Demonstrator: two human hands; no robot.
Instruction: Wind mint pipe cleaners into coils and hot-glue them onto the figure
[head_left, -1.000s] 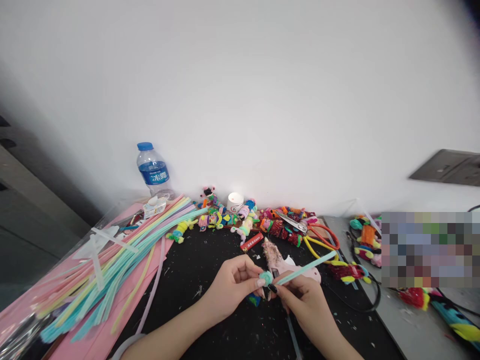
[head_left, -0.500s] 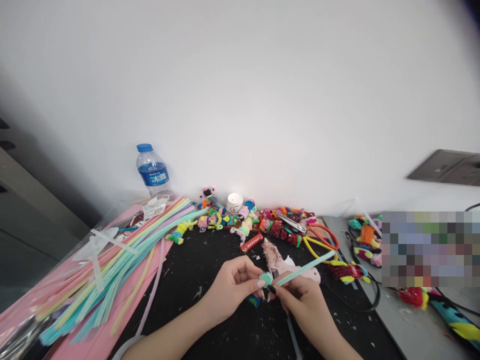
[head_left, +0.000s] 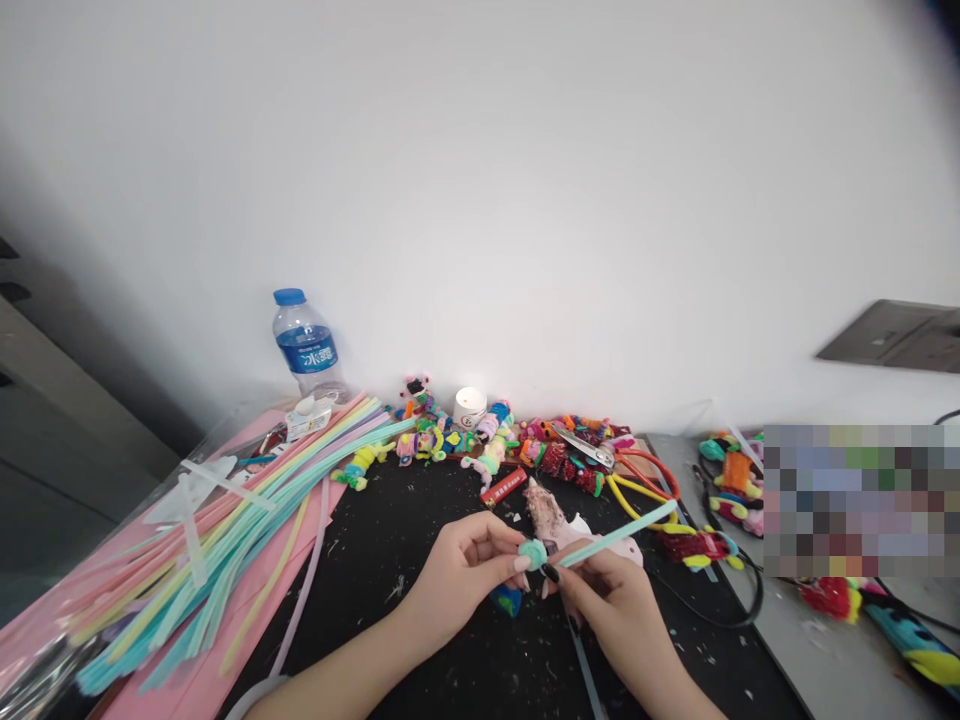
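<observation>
My left hand (head_left: 459, 578) pinches a small teal coil (head_left: 533, 553) of pipe cleaner between thumb and fingers. My right hand (head_left: 611, 600) is closed on the teal pipe cleaner (head_left: 622, 530), whose free end slants up to the right. Both hands meet over the black mat (head_left: 420, 640), just in front of a pink glue gun (head_left: 559, 520). A small blue-green piece (head_left: 507, 600) lies on the mat below my left fingers.
A heap of pastel pipe cleaners (head_left: 225, 540) lies on pink sheets at left. A water bottle (head_left: 306, 345) and a lit candle (head_left: 470, 405) stand by the wall. Colourful finished figures (head_left: 450, 440), scissors (head_left: 592, 448) and pliers (head_left: 637, 480) line the back.
Almost nothing differs. My hands have shifted very slightly, with the pipe cleaner's free end a touch further right.
</observation>
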